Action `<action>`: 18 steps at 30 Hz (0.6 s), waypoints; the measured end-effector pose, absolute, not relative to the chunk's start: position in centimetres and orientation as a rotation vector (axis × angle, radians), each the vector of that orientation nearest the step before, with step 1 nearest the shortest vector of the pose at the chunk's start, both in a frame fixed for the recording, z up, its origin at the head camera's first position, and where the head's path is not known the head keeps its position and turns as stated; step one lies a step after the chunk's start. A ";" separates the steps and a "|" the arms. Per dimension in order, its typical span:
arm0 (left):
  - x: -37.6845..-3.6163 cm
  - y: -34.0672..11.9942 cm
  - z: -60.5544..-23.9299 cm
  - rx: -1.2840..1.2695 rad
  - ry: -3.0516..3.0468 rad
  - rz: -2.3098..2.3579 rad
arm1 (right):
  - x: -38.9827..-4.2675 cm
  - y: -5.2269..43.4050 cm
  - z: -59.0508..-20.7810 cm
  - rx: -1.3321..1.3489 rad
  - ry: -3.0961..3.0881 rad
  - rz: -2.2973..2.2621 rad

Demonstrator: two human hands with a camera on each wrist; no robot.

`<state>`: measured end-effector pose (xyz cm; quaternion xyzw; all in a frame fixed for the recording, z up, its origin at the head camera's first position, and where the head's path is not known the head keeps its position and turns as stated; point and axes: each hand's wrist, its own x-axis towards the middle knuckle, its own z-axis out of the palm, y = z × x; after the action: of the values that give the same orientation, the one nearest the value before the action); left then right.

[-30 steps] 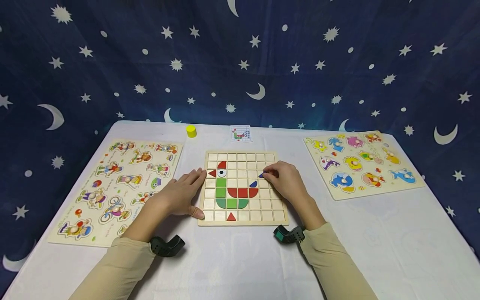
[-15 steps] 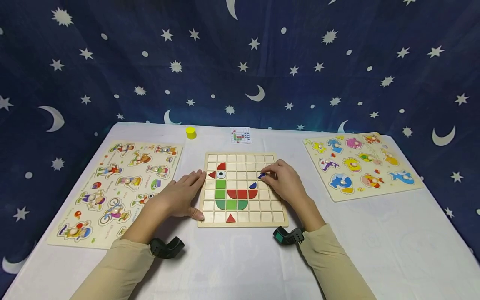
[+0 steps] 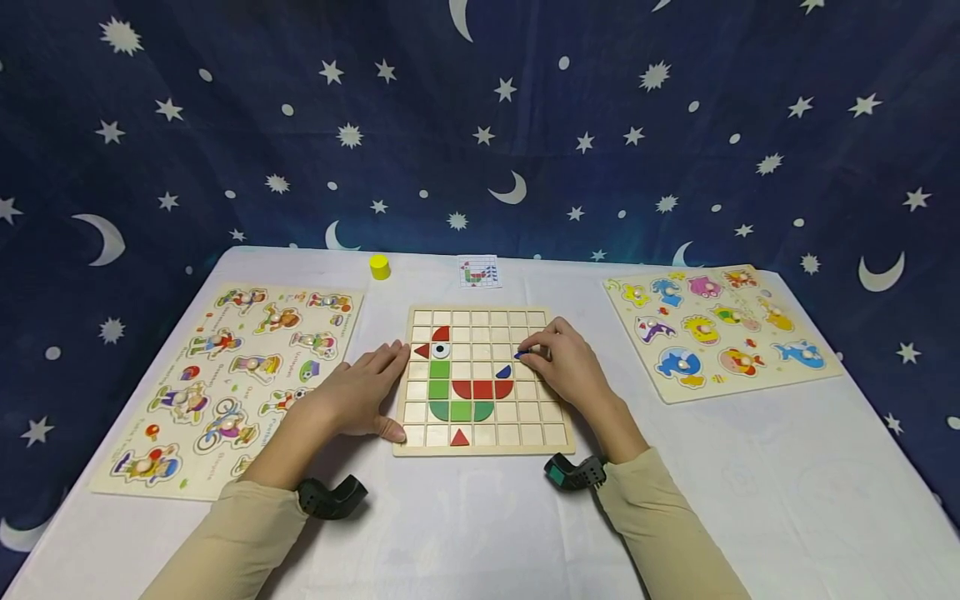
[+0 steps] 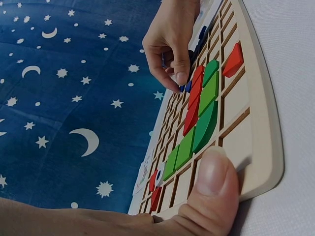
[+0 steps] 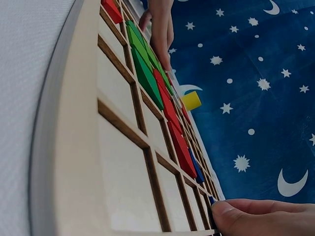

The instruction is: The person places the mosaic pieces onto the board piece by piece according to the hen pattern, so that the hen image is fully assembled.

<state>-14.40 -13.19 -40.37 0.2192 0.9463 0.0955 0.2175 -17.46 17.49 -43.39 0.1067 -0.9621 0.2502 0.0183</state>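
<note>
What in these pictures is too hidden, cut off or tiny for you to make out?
- Blue piece: head view, its shape is mostly covered by the right hand.
- Pattern card: head view, too small to read its squares.
- Left hand: left wrist view, only the thumb on the grid board shows; the frame's edge cuts off the rest.
- Yellow block: right wrist view, blurred.

The grid board [image 3: 484, 444] is lying at the table's [image 3: 465, 533] centre, between 2 peg puzzles: one [image 3: 225, 375] to its left, another [image 3: 720, 333] to its right. Behind it a pattern card [image 3: 479, 272] and a small cylinder [image 3: 380, 267] are sitting. The left hand [image 3: 360, 396] is resting on the board's left edge; the right hand [image 3: 566, 362] is lying over its right cells.
</note>
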 end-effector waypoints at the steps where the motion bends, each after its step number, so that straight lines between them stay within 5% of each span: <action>1: -14.4 -13.2 -40.4 0.608 2.621 0.264 | -17.4 17.5 -43.4 0.330 -2.987 0.779; 18: -14.4 -13.3 -40.5 0.612 2.623 0.269 | -17.3 17.4 -43.2 0.299 -3.025 0.775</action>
<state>-14.39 -13.26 -40.45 0.2208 0.9462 0.0969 0.2157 -17.33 17.38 -43.19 0.0953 -0.9643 0.2471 0.0024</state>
